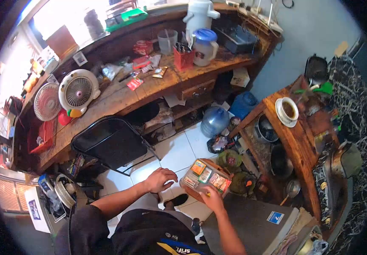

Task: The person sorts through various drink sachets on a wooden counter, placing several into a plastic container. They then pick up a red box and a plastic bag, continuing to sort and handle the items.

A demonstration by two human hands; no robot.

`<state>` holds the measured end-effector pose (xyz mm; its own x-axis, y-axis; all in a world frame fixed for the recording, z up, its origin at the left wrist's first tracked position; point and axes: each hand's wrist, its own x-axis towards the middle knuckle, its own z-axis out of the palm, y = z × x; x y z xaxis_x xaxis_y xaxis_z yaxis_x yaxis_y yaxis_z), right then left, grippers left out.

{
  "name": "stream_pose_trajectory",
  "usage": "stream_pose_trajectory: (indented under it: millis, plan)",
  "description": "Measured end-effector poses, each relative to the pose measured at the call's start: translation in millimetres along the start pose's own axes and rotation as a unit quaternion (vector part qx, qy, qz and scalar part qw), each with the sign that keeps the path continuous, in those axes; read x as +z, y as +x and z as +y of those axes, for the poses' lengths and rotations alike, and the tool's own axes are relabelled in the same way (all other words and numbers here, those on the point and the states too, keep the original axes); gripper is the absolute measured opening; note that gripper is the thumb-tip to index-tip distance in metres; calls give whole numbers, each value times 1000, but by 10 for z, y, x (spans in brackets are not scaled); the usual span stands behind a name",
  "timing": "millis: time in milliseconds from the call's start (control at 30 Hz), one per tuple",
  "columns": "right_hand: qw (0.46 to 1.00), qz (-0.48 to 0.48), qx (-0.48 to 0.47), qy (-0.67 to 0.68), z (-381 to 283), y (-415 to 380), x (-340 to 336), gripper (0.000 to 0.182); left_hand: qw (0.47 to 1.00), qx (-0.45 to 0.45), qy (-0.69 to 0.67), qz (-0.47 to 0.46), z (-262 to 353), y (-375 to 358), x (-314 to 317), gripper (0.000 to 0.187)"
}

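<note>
head view: right hand (212,198) holds packet tray (205,177) (full).

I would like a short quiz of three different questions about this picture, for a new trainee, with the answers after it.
1. True or false: the person's right hand holds the clear plastic box of small coloured packets.
2. Which thing stands directly behind the person's left hand on the white tiled floor? A) black folding metal chair B) blue translucent water jug C) round white desk fan
3. Fill in: the white cup of dark drink on a saucer sits on the ___ wooden counter.

Key: 1 true: its grip is on the box's near edge. 2 A. 3 right-hand: the wooden counter on the person's right.
</note>
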<state>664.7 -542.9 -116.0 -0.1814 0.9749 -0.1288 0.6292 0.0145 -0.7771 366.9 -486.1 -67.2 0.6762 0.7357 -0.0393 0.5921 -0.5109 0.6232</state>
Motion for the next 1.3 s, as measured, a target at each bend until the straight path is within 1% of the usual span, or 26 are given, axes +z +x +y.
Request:
stream_pose_trajectory:
  millis: [33,100,167,333,400,433,500,567,600,633,667,700,767,867,967,1033,1067,1100,1133,1167,1267,1300]
  plan:
    - [999,-25,8,34,-93,-44,-87,27,1000,0,6,7,34,-43,-81,20]
    - [999,-40,-1,5,-228,-118,-236,29,1000,4,0,25,51,-106,-237,19]
    - [995,-92,-5,25,-449,-182,-383,30,999,13,-8,38,4,-180,-351,17]
    - [994,-105,-28,-23,-896,-99,-386,29,998,5,3,62,-99,-457,-641,16]
    - [997,-61,-42,27,-1081,21,-182,28,998,1,-7,67,-182,-564,-738,16]
    - [997,-58,-45,23,-1169,94,-48,28,998,-10,-17,65,-236,-631,-783,17]
    - [994,-20,2,104,-1380,223,288,28,996,5,-26,80,-353,-772,-884,16]
    - [993,-25,10,115,-1759,356,563,28,994,2,-30,102,-424,-943,-1050,15]
    - [990,-31,-7,135,-2004,412,683,27,991,17,-35,125,-556,-1028,-1061,15]
    - [987,-37,-25,155,-2190,468,813,25,992,21,-33,123,-640,-1124,-1118,15]
    - [986,-54,-32,153,-2318,531,952,26,990,22,-39,133,-726,-1209,-1187,15]
    - [986,-51,-32,155,-2453,603,1056,26,989,23,-46,142,-800,-1285,-1270,16]
    - [986,-82,-88,112,-2726,739,1230,26,987,23,-46,155,-940,-1452,-1416,16]
    - [988,-82,-93,93,-3028,956,1425,25,980,11,-74,182,-1171,-1683,-1574,16]
    - [988,-72,-104,94,-3220,1133,1602,25,978,1,-75,193,-1330,-1866,-1744,16]
    - [987,-64,-105,105,-3330,1215,1694,25,970,-13,-100,223,-1435,-1938,-1836,14]
    - [987,-63,-102,108,-3379,1243,1730,25,971,-13,-100,218,-1481,-1970,-1887,14]
    - [987,-66,-105,105,-3420,1275,1747,25,968,-48,-141,202,-1493,-1976,-1979,13]
    - [987,-70,-107,101,-3437,1299,1756,25,962,-84,-184,185,-1501,-1966,-2050,11]
    - [987,-71,-105,100,-3437,1334,1757,25,961,-84,-186,185,-1518,-1934,-2109,11]
    - [988,-88,-90,88,-3383,1482,1717,25,947,-98,-200,232,-1604,-1795,-2181,11]
    - [988,-76,-88,98,-3324,1546,1714,25,946,-103,-202,234,-1624,-1733,-2196,11]
